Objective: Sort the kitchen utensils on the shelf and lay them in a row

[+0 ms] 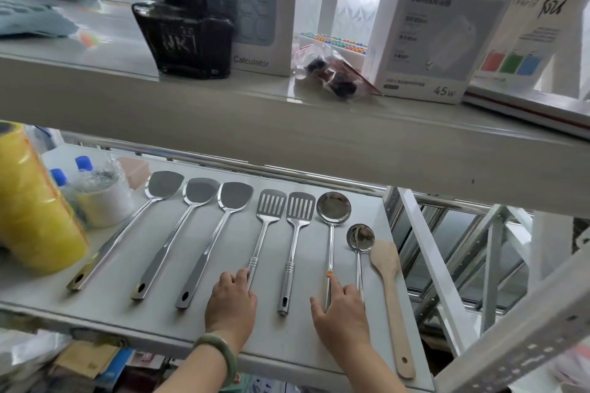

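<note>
Several steel utensils lie side by side on the white shelf [159,319], heads to the back. From the left come three solid turners [162,185], [201,191], [234,196], then two slotted turners [271,204], [300,206], a large ladle [333,206], a small ladle [360,236] and a wooden spatula [388,268]. My left hand [231,303] rests on the handle end of the first slotted turner, fingers curled over it. My right hand [343,313] lies over the handles of both ladles, the forefinger stretched along the large ladle's handle.
A yellow roll [35,210], two blue-capped bottles [71,172] and a tape roll [102,201] crowd the shelf's left end. The upper shelf [287,124] overhangs, carrying an ink bottle [185,25] and boxes. Metal frame bars [427,252] stand right of the shelf's edge.
</note>
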Tool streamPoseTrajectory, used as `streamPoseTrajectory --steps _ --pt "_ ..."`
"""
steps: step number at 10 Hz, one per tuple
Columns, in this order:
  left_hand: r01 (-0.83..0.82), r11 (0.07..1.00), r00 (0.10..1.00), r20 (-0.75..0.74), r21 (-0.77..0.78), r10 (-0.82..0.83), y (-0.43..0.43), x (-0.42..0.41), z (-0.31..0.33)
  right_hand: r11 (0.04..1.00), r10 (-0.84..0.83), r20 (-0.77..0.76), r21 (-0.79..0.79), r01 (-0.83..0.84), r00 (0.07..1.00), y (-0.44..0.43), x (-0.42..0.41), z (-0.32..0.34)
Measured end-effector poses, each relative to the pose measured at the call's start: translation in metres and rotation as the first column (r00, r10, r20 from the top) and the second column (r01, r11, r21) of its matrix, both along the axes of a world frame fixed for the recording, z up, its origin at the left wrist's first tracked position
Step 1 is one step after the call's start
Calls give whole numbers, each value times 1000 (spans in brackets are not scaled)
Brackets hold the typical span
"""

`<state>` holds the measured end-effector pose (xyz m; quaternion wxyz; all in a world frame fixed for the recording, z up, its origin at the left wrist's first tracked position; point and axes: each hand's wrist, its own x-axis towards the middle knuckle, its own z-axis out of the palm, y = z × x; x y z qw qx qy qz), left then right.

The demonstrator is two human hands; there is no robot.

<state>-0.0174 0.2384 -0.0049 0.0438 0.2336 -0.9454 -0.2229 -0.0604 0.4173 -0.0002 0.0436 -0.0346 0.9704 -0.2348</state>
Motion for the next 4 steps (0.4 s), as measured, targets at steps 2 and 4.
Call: streamPoseTrajectory --steps 2,4 --pt "58 993 998 -3 99 -58 -9 9 5 999 25 83 -40 -21 996 3 2 10" --pt "138 989 989 39 62 -140 -31 39 17 999 13 -1 -37 -13 1000 2 22 36"
